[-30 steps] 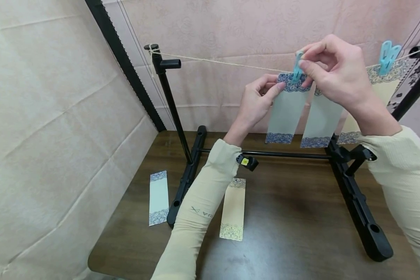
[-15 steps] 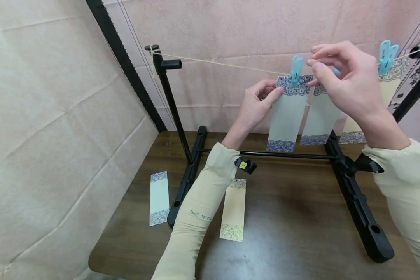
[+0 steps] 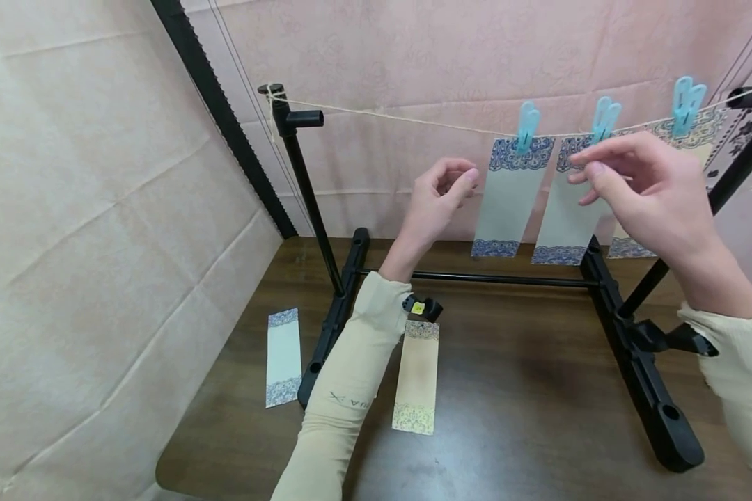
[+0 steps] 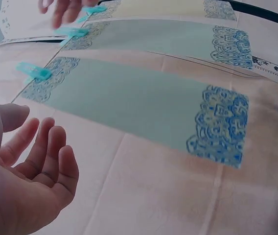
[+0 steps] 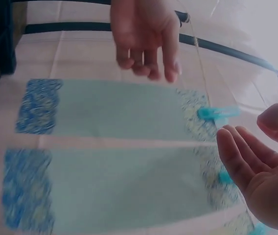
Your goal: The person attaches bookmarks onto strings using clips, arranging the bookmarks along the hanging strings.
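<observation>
A pale blue-green paper strip (image 3: 511, 202) with blue lace-patterned ends hangs from the string (image 3: 401, 120), clipped by a light-blue clothespin (image 3: 528, 126). My left hand (image 3: 435, 198) hovers just left of this strip, fingers loosely bent around nothing. My right hand (image 3: 654, 188) holds nothing either; in the head view it overlaps a second blue-green strip (image 3: 560, 216) and its clothespin (image 3: 606, 118). Farther right, a cream strip (image 3: 629, 240) hangs under a third clothespin (image 3: 687, 104), partly hidden by the right hand. The left wrist view shows a gap between the left fingers and the nearest strip (image 4: 129, 105).
On the brown table (image 3: 507, 417) lie a blue-ended strip (image 3: 283, 358) at the left and a cream strip (image 3: 416, 379) near my left forearm. A black stand (image 3: 307, 181) carries the string, with feet and a low crossbar (image 3: 489, 277) on the table.
My right hand has let go of the left clothespin and moved right and down. My left hand has released the strip's edge and drawn back left. The strip now hangs by its clothespin.
</observation>
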The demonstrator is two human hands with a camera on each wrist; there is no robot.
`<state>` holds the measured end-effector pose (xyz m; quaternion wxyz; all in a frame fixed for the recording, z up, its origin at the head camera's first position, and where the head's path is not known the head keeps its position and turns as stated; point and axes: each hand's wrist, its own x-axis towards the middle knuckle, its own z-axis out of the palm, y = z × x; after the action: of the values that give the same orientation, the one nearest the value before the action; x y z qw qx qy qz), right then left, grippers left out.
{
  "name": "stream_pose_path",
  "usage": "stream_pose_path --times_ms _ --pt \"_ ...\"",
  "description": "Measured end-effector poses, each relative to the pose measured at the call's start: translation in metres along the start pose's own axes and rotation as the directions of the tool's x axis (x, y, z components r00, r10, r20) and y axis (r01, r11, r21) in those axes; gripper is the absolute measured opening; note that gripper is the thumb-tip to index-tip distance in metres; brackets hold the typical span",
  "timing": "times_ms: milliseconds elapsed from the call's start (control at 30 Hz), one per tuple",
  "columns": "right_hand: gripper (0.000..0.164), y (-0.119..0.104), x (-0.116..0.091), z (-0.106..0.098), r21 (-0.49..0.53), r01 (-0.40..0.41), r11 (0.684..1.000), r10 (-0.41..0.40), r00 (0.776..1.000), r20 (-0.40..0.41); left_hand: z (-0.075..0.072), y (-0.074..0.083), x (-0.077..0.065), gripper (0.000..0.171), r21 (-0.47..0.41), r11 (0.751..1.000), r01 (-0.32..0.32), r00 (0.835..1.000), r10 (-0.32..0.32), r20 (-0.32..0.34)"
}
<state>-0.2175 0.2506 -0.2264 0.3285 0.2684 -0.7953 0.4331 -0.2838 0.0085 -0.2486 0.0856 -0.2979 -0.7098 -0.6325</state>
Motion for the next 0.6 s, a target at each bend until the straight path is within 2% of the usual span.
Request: stream_pose_path --times_ms 133,267,467,600 --pt "0.025 0.009 -0.016 -0.006 -0.044 -0.034 0.998 0.035 0.999 0.026 -0.006 -0.003 -0.007 0.024 0.005 1.000 -0.009 1.000 0.009 -0.012" --pt "0.024 0.019 -0.033 -0.010 -0.057 -0.107 0.993 0.109 0.993 0.039 -0.010 -0.007 -0.015 0.024 0.004 1.000 0.005 1.000 -0.005 -0.022" --pt "0.020 0.034 -0.052 -0.017 -0.077 -0.235 0.969 0.240 0.969 0.066 -0.015 -0.015 -0.024 0.023 0.021 1.000 0.013 0.999 -0.013 -0.042" --pt "0.019 0.047 -0.068 -0.024 -0.106 -0.278 0.955 0.288 0.952 0.099 -0.018 -0.025 -0.030 0.023 0.024 0.999 0.022 0.999 -0.021 -0.035"
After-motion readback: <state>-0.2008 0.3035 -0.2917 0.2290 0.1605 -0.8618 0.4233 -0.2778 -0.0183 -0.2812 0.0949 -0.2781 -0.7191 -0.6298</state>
